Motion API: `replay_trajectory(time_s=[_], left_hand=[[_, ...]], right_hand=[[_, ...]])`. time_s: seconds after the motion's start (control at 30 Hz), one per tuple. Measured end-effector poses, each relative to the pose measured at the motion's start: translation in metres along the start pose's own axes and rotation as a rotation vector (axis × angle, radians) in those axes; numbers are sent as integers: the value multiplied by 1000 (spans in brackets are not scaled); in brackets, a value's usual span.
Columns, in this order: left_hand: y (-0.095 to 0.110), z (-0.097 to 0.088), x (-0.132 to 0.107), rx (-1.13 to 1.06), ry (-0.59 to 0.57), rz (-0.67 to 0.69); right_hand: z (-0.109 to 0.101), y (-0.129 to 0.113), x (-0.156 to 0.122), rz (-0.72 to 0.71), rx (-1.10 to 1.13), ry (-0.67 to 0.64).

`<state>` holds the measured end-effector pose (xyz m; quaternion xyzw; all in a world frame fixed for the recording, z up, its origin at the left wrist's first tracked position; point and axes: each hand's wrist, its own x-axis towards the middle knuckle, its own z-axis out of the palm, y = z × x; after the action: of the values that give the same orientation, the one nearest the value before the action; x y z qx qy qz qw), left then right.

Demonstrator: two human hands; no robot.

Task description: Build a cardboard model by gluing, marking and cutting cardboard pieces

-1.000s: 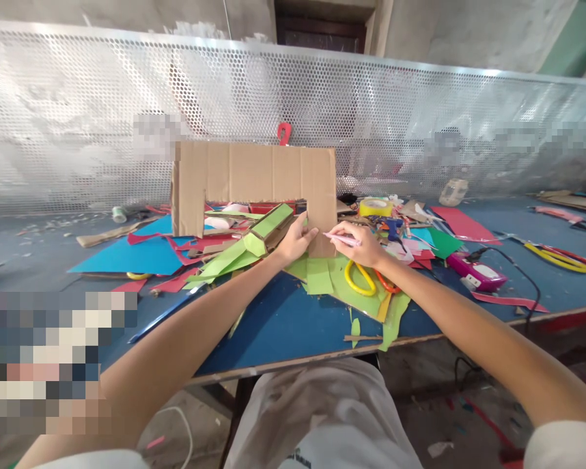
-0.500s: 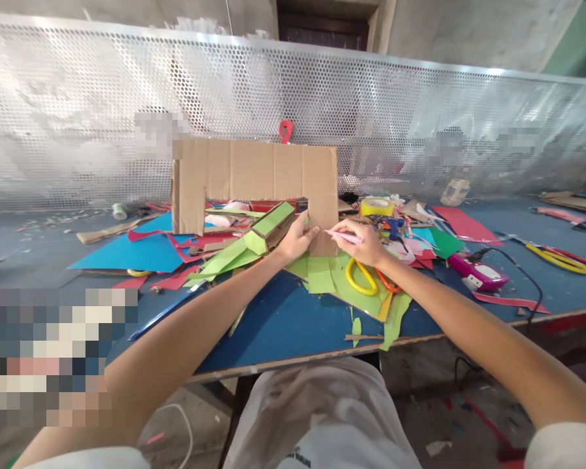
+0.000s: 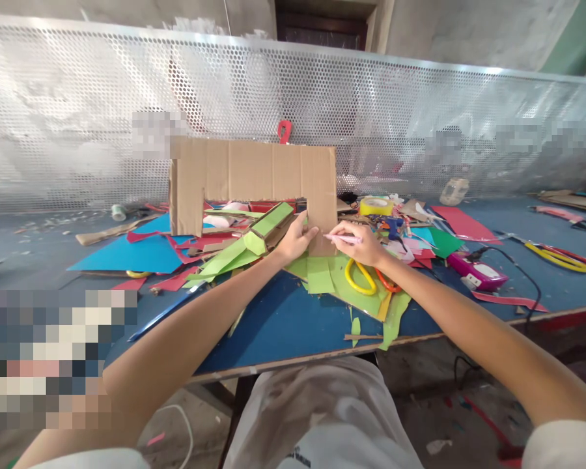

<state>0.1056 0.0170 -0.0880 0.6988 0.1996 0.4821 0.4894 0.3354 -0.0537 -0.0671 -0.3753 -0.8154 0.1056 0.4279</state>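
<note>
1. Nearest me, beyond the person's lap, the blue tabletop [image 3: 268, 332] carries torn green paper [image 3: 320, 277] and a yellow looped handle [image 3: 364, 290].
2. The left hand [image 3: 296, 240] is closed on the cardboard piece [image 3: 254, 169] low on its right leg, thumb across the front; I can't see where all its fingers go.
3. The right hand [image 3: 354, 240] pinches a pink pen [image 3: 339, 237], tip pointing at that same leg; whether it touches, I can't tell.
4. The cardboard stands upright, notched below, behind a green-covered box [image 3: 273, 220].
5. Farther right sits yellow tape [image 3: 376, 207].
6. A perforated metal screen [image 3: 224, 91] rises behind everything on the table.
</note>
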Motion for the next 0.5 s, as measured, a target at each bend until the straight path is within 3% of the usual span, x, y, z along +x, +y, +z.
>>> replay_trajectory(time_s=[0.1, 0.33, 0.5], left_hand=[[0, -1, 0, 24, 13, -2], [1, 1, 1, 37, 6, 18], [3, 2, 1, 11, -10, 18]], right_hand=[[0, 2, 0, 12, 13, -27], [1, 3, 3, -81, -44, 123], [0, 4, 1, -29, 19, 63]])
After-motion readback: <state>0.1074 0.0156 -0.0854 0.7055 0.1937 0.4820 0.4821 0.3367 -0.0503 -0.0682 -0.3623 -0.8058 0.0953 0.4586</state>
